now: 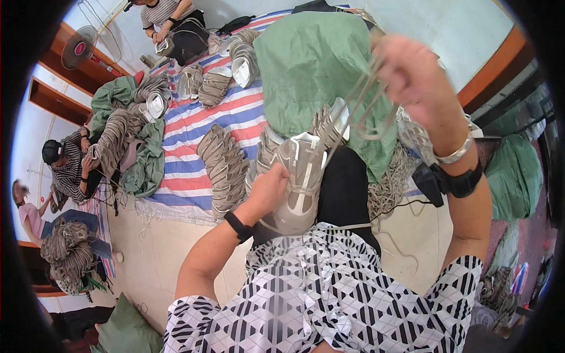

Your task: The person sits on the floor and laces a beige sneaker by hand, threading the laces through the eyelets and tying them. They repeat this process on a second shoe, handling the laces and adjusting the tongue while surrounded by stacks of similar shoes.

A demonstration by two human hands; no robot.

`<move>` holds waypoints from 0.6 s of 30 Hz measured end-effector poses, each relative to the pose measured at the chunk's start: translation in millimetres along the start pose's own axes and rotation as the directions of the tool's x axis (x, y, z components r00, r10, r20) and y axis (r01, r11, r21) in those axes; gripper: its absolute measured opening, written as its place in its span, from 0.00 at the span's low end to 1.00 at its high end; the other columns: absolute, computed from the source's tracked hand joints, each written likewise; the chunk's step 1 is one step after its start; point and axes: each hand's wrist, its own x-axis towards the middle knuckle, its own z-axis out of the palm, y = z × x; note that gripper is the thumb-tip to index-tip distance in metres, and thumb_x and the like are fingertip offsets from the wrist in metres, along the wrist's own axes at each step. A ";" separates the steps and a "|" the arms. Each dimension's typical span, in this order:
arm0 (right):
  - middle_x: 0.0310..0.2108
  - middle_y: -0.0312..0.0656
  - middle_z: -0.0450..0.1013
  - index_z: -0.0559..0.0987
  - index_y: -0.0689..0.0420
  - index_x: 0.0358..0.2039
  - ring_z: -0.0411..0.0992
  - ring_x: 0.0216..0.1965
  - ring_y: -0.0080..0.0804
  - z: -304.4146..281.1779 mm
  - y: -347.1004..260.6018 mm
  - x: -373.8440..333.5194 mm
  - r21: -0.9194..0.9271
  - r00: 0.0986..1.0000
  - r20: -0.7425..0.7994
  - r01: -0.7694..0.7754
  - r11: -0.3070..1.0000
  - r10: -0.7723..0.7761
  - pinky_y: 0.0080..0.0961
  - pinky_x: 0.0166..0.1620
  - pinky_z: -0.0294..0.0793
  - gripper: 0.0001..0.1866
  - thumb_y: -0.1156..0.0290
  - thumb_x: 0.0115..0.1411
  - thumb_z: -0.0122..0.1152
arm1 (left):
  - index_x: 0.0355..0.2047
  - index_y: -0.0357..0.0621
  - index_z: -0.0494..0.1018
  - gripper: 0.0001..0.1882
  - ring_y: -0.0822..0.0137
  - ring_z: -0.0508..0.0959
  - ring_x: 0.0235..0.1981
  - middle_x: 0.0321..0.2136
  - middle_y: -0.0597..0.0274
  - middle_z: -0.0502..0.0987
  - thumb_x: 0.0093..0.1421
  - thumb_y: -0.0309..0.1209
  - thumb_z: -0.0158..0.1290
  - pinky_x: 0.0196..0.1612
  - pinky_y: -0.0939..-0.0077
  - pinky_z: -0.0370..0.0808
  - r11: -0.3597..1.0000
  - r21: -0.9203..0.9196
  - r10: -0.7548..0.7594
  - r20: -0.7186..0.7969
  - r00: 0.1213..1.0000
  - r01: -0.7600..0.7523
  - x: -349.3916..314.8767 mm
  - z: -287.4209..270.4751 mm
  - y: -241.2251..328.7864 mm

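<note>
A beige-grey shoe upper [303, 159] lies on my lap, its toe toward me and its white lining showing at the top. My left hand [269, 189] is closed on the left side of this shoe upper. Up and to the right, my right hand [412, 82] is raised and smeared by motion, its fingers curled round a beige shoelace [376, 112]. The lace hangs in loops and runs down toward the upper's eyelets. Another lace length crosses the shoe's front. Just beyond the upper, more shoe uppers [329, 123] lean against a green sack.
Several nested shoe uppers [223, 165] lie on a striped sheet [188, 147]. A green sack [312, 59] stands ahead, a heap of laces [391, 182] by my right knee. Other people sit at the far left with uppers. A fan [79, 48] stands at the back left.
</note>
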 end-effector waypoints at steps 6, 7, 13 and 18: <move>0.16 0.31 0.63 0.70 0.58 0.22 0.57 0.14 0.12 37.2 -28.1 -21.9 -0.233 0.885 0.461 0.188 0.954 -0.062 0.10 0.18 0.55 0.13 0.68 0.64 0.49 | 0.37 0.41 0.70 0.07 0.66 0.76 0.28 0.24 0.61 0.73 0.57 0.23 0.51 0.35 0.73 0.72 0.985 -0.172 0.027 0.151 0.988 0.000 11.4 -15.2 -1.6; 0.17 0.31 0.64 0.70 0.58 0.22 0.58 0.15 0.12 41.1 -30.1 -25.0 -0.276 0.894 0.444 0.194 0.941 -0.055 0.10 0.19 0.56 0.13 0.68 0.63 0.51 | 0.38 0.42 0.71 0.08 0.66 0.76 0.28 0.24 0.61 0.73 0.57 0.24 0.52 0.36 0.74 0.72 0.966 -0.249 0.113 0.137 0.984 -0.076 16.3 -19.6 1.8; 0.19 0.30 0.67 0.72 0.59 0.23 0.61 0.19 0.10 40.3 -32.8 -37.4 -0.660 0.944 0.289 0.319 0.680 -0.163 0.09 0.22 0.55 0.11 0.70 0.61 0.56 | 0.40 0.38 0.75 0.13 0.64 0.75 0.39 0.35 0.58 0.77 0.58 0.33 0.55 0.43 0.73 0.72 0.705 -0.381 0.708 0.323 0.628 -0.598 49.9 -21.8 42.4; 0.22 0.31 0.68 0.74 0.62 0.30 0.59 0.17 0.11 -25.4 -6.7 -68.5 -0.669 0.914 -0.046 0.271 0.692 -0.402 0.11 0.21 0.58 0.10 0.70 0.64 0.50 | 0.30 0.39 0.72 0.13 0.65 0.75 0.30 0.26 0.60 0.74 0.65 0.34 0.44 0.38 0.71 0.72 0.563 -0.807 0.163 -0.105 0.981 -0.180 44.2 -45.5 22.8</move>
